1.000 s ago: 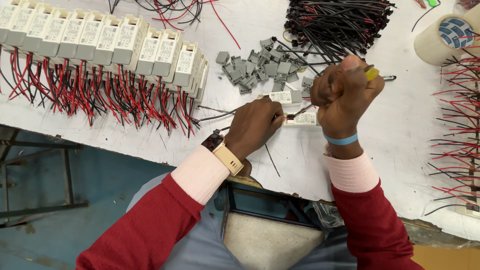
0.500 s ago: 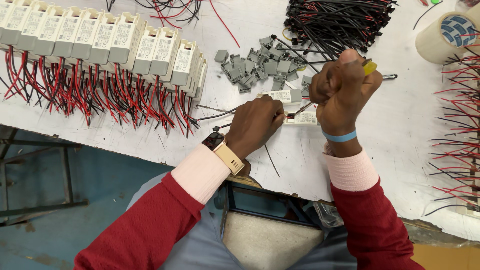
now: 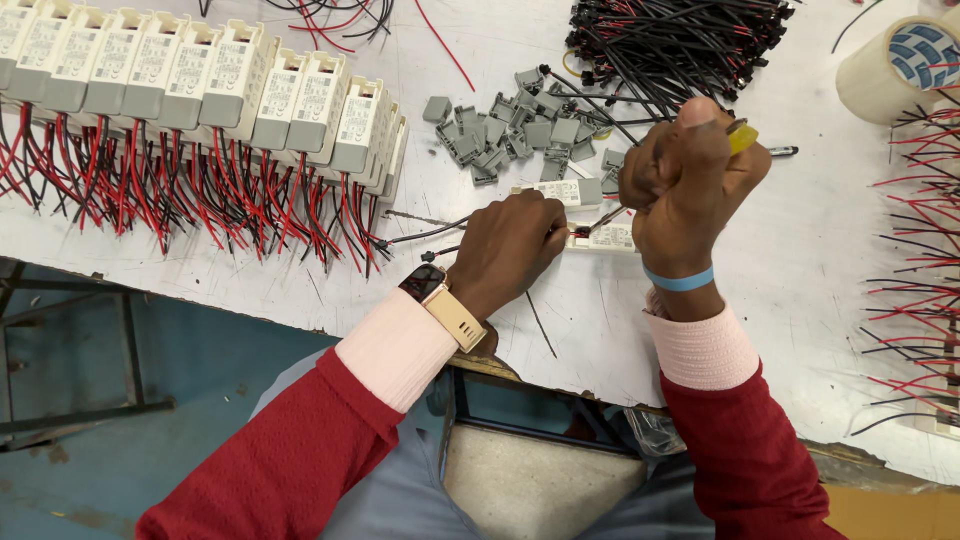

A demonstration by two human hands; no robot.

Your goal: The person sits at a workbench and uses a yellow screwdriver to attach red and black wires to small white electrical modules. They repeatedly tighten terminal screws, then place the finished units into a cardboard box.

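White plastic driver module sat on the table, pinned flat by left hand, fingers curled over its wire end. Right hand fisted tight round yellow-handled screwdriver. Probably light, rigid, slippery; best gripped by the long sides. Same white-labelled modules rowed upper left, tape roll far right.

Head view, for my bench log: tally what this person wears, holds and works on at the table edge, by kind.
Screwdriver: 1
Loose white boxes: 2
Watch: 1
Blue wristband: 1
Total: 5
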